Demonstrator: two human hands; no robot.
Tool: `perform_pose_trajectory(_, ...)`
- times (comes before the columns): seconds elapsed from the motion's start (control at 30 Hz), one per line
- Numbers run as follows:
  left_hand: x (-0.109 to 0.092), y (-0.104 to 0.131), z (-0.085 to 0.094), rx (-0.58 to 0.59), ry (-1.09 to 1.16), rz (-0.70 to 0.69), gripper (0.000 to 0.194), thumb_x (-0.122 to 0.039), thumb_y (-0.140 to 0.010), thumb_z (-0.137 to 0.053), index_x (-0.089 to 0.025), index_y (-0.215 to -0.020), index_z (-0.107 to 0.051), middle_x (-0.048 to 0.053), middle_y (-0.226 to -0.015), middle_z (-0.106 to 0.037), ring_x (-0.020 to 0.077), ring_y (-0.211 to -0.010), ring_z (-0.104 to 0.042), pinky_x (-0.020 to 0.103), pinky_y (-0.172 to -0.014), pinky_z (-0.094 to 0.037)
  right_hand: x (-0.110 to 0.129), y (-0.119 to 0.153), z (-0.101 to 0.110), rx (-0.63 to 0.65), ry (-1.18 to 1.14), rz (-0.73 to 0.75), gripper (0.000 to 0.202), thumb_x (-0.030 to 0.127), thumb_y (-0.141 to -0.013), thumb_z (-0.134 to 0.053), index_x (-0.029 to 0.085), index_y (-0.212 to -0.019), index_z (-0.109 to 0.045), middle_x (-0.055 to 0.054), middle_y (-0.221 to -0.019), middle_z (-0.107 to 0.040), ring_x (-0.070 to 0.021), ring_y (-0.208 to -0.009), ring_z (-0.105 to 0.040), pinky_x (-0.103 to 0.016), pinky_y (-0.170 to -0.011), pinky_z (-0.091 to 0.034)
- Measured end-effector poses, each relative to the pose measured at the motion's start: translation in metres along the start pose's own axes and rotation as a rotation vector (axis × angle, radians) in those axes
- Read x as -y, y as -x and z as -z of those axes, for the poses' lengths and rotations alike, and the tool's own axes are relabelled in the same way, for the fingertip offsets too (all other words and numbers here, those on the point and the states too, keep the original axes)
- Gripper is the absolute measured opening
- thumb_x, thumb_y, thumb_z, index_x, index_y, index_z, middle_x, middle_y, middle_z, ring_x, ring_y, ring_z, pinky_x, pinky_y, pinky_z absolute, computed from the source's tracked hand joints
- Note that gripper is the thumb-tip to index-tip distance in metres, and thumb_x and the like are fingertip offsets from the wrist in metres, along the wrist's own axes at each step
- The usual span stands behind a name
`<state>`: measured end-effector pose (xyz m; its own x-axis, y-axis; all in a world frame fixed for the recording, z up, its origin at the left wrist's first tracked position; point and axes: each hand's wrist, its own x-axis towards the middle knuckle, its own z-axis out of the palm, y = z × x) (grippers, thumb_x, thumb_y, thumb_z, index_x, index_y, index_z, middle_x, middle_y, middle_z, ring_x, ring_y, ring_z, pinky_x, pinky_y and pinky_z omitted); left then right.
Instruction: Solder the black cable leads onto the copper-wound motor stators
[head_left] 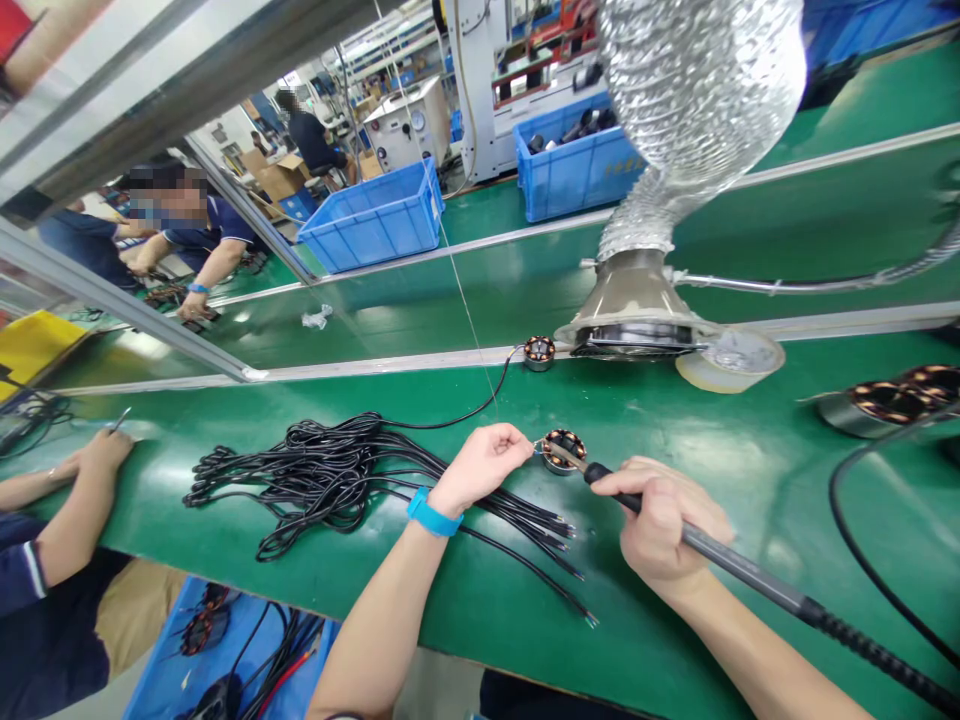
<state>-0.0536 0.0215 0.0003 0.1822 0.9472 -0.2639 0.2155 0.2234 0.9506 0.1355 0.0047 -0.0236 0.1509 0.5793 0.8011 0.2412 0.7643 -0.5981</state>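
My right hand is closed round the dark handle of a soldering iron. The iron's tip reaches a motor stator with copper windings, lying on the green bench. At the stator's left edge, my left hand pinches a thin wire; its exact end is hard to make out. A fine strand hangs from above down to my left hand. Under my left wrist passes a bundle of black cables, their stripped ends fanned to the right. One cable runs to a second stator by the bench's back rail.
A fume hood with a foil duct hangs behind the stator, beside a round translucent dish. More stators stand at right. Blue bins line the back. Co-workers' hands are at left. A blue crate sits below.
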Motion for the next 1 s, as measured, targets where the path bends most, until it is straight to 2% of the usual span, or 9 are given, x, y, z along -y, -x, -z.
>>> perform_pose_trajectory(0.3, 0.001, -0.001, -0.001, -0.013, -0.002, -0.005, 0.025, -0.036, -0.082, -0.061, -0.013, -0.076, -0.056, -0.005, -0.064, -0.047, 0.0066, -0.056, -0.036, 0.022, -0.057, -0.029, 0.002, -0.002, 0.000, 0.011, 0.017, 0.000, 0.035, 0.010, -0.095, -0.040, 0.017, -0.072, -0.065, 0.001, -0.061, -0.059, -0.0120, -0.054, -0.053, -0.030, -0.061, -0.047)
perform_pose_trajectory(0.43, 0.001, -0.001, -0.001, -0.014, -0.002, 0.000, 0.023, -0.035, -0.082, -0.061, -0.013, -0.076, -0.056, -0.004, -0.065, -0.048, 0.0065, -0.056, -0.037, 0.022, -0.056, -0.029, 0.004, -0.003, 0.001, 0.043, 0.020, -0.020, 0.035, 0.011, -0.096, -0.039, 0.016, -0.076, -0.066, 0.001, -0.058, -0.055, -0.0109, -0.052, -0.050, -0.027, -0.056, -0.043)
perform_pose_trajectory(0.57, 0.002, -0.001, -0.001, -0.016, 0.001, -0.010, 0.023, -0.036, -0.082, -0.061, -0.013, -0.076, -0.056, -0.004, -0.065, -0.048, 0.0068, -0.056, -0.037, 0.022, -0.056, -0.029, 0.003, -0.005, 0.001, 0.098, 0.068, -0.037, 0.030, 0.011, -0.096, -0.042, 0.016, -0.085, -0.068, 0.000, -0.064, -0.058, -0.0115, -0.058, -0.055, -0.027, -0.060, -0.044)
perform_pose_trajectory(0.7, 0.003, -0.002, -0.002, -0.012, 0.008, -0.015, 0.027, -0.040, -0.083, -0.062, -0.014, -0.077, -0.056, -0.004, -0.065, -0.048, 0.0067, -0.056, -0.037, 0.022, -0.054, -0.028, -0.007, -0.005, -0.003, 0.311, 0.131, -0.024, 0.020, 0.015, -0.096, -0.050, 0.018, -0.109, -0.066, -0.003, -0.086, -0.064, -0.0138, -0.073, -0.059, -0.028, -0.069, -0.047)
perform_pose_trajectory(0.83, 0.004, -0.003, 0.001, 0.006, 0.034, 0.003, 0.034, -0.048, -0.083, -0.062, -0.015, -0.078, -0.055, -0.006, -0.062, -0.046, 0.0062, -0.052, -0.033, 0.022, -0.052, -0.026, -0.025, 0.001, -0.010, 0.517, 0.315, -0.040, 0.043, 0.025, -0.090, -0.062, 0.020, -0.132, -0.054, -0.010, -0.114, -0.058, -0.0236, -0.100, -0.058, -0.038, -0.087, -0.049)
perform_pose_trajectory(0.9, 0.004, -0.002, 0.004, 0.015, 0.026, -0.021, 0.036, -0.050, -0.081, -0.064, -0.015, -0.077, -0.056, -0.005, -0.063, -0.048, 0.0069, -0.054, -0.036, 0.022, -0.054, -0.029, -0.032, 0.004, -0.012, 0.606, 0.305, -0.086, 0.049, 0.022, -0.092, -0.059, 0.023, -0.140, -0.047, -0.010, -0.122, -0.053, -0.0219, -0.101, -0.058, -0.036, -0.088, -0.049)
perform_pose_trajectory(1.0, 0.002, 0.002, 0.009, 0.030, 0.002, -0.091, 0.037, -0.047, -0.075, -0.073, -0.013, -0.077, -0.058, -0.001, -0.071, -0.056, 0.0098, -0.065, -0.047, 0.022, -0.064, -0.037, -0.035, 0.003, -0.007, 0.685, 0.169, -0.153, 0.050, 0.014, -0.093, -0.052, 0.025, -0.141, -0.043, -0.010, -0.126, -0.048, -0.0157, -0.095, -0.058, -0.029, -0.085, -0.049)
